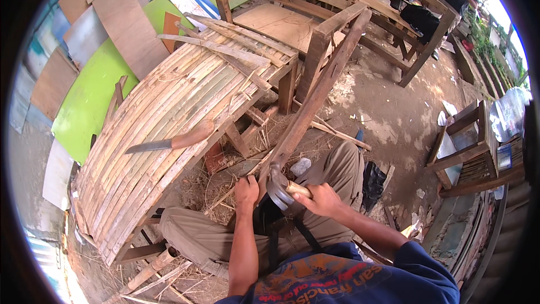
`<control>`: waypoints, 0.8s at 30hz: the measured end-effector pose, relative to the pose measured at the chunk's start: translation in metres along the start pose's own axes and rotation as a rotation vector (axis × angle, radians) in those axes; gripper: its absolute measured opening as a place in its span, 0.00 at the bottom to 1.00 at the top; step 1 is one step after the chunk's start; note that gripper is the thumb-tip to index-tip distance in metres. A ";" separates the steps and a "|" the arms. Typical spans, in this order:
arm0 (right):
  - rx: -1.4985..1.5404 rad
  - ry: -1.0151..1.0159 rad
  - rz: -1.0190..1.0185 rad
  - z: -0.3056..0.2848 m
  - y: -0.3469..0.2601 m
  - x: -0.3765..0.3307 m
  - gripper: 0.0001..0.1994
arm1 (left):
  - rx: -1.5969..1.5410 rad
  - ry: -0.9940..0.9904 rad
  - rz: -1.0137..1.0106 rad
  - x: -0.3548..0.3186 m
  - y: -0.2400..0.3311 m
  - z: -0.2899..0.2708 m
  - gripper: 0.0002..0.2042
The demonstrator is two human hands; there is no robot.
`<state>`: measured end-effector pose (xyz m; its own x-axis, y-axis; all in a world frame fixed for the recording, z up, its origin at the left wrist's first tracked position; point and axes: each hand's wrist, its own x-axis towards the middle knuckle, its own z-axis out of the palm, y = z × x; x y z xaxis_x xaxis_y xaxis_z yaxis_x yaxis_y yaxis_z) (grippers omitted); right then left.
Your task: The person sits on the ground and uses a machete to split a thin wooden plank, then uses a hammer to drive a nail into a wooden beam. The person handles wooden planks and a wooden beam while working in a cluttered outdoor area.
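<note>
Both grips closed: your left hand wraps the near end of a long wooden strip, your right hand clamps the handle of a curved blade set vs. that same end. Strip runs up & away over your lap. Knife lies on bamboo slat counter, left, well apart.

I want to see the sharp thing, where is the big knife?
In the head view, the big knife lies on the slatted bamboo platform, to the person's left, well beyond the left hand that grips the long wooden pole.
</note>
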<state>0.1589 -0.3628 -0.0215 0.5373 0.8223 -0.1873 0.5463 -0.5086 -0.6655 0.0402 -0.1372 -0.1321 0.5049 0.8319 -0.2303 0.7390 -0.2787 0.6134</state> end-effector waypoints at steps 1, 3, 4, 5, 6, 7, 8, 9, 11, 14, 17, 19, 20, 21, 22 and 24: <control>0.017 0.000 -0.004 0.005 0.001 -0.009 0.33 | 0.016 -0.022 -0.005 0.002 -0.015 0.011 0.27; 0.044 0.008 -0.003 0.011 0.001 -0.029 0.32 | 0.042 -0.073 -0.008 0.013 -0.042 0.037 0.28; 0.085 0.035 0.022 0.018 0.015 -0.040 0.31 | 0.055 -0.120 -0.025 0.010 -0.030 0.040 0.28; 0.125 0.064 0.045 0.028 0.034 -0.050 0.31 | 0.068 -0.165 -0.041 0.004 -0.020 0.041 0.29; 0.174 0.082 0.061 0.031 0.038 -0.056 0.31 | 0.091 -0.202 -0.070 -0.003 -0.015 0.038 0.29; 0.215 0.112 0.081 0.032 0.043 -0.062 0.29 | 0.088 -0.217 -0.069 -0.005 -0.013 0.038 0.29; 0.219 0.106 0.078 0.033 0.049 -0.064 0.28 | 0.101 -0.229 -0.061 -0.003 -0.015 0.042 0.29; 0.231 0.093 0.070 0.031 0.048 -0.060 0.28 | 0.121 -0.235 -0.060 0.000 -0.023 0.044 0.29; 0.224 0.086 0.079 0.023 0.045 -0.054 0.24 | 0.145 -0.255 -0.050 0.001 -0.024 0.047 0.28; 0.280 0.179 0.094 0.020 0.041 -0.050 0.23 | 0.170 -0.220 -0.027 -0.005 -0.018 0.048 0.28; 0.330 0.244 0.179 0.018 0.041 -0.045 0.21 | 0.177 -0.064 0.067 -0.005 -0.029 0.045 0.28; 0.380 0.267 0.233 0.019 0.049 -0.042 0.20 | 0.206 0.005 0.108 -0.012 -0.014 0.032 0.27; 0.539 0.358 0.305 0.025 0.053 -0.041 0.19 | 0.220 0.039 0.128 -0.015 -0.008 0.028 0.27; 0.700 0.437 0.365 0.032 0.051 -0.037 0.18 | 0.253 0.105 0.163 -0.016 -0.013 0.025 0.27; 0.854 0.524 0.433 0.040 0.051 -0.033 0.18 | 0.251 0.154 0.189 -0.016 -0.015 0.025 0.26; 1.099 0.799 0.416 0.061 0.066 0.004 0.20 | 0.250 0.236 0.245 -0.017 -0.019 0.028 0.26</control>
<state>0.1578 -0.3779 -0.1101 0.9473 0.1136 -0.2994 -0.3095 0.0847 -0.9471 0.0307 -0.1594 -0.1610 0.5841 0.8059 0.0970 0.7100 -0.5652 0.4200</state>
